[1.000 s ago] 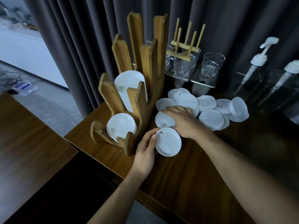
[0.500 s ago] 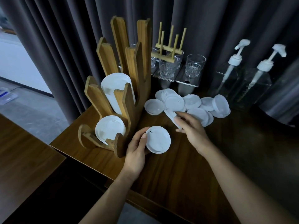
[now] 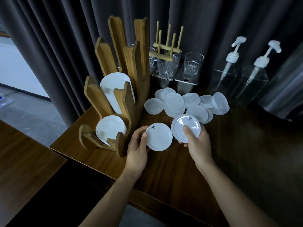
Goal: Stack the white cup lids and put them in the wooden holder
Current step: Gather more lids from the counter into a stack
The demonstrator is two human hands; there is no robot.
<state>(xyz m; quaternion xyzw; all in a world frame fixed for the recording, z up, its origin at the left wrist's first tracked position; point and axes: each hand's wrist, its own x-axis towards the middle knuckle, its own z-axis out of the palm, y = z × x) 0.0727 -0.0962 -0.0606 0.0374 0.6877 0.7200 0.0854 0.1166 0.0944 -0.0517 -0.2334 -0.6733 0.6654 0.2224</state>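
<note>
My left hand [image 3: 136,150] holds a white cup lid [image 3: 159,136] by its left rim, top side up, just above the table. Beside it my right hand [image 3: 197,141] grips a second white lid [image 3: 184,126], underside up, thumb pressed on its face. The two lids nearly touch edge to edge. A pile of several loose white lids [image 3: 188,104] lies on the table behind them. The stepped wooden holder [image 3: 129,82] stands to the left, with one stack of lids in its lowest slot [image 3: 109,128] and another stack in the slot above [image 3: 116,89].
Glass tumblers [image 3: 192,65] and a small wooden peg rack [image 3: 167,46] sit on metal trays at the back. Two clear pump bottles [image 3: 232,72] stand at the back right. A dark curtain hangs behind. The table's edge runs diagonally at the lower left, next to another table.
My right hand has lifted a lid off the pile and brought it back beside the lid in my left hand. The left hand has kept its lid near the holder.
</note>
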